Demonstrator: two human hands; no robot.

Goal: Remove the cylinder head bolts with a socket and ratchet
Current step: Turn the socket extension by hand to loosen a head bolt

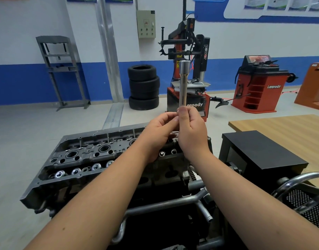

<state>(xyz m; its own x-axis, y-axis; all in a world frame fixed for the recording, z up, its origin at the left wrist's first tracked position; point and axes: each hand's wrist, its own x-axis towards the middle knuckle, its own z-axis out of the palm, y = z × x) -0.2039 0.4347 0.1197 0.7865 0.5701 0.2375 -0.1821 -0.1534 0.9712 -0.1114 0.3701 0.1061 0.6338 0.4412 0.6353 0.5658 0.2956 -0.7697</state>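
A long metal socket extension is held upright above the cylinder head, its wider socket end uppermost. Its lower end is pinched by the right hand, thumb and fingers curled round the shaft. The same lower end is touched by the curled fingertips of the left hand, pressed against it from the left; whether they truly grip it cannot be told. The cylinder head is seen on a stand below the forearms, valve springs exposed. Behind, a stack of tyres and a red tyre changer are seen on the floor.
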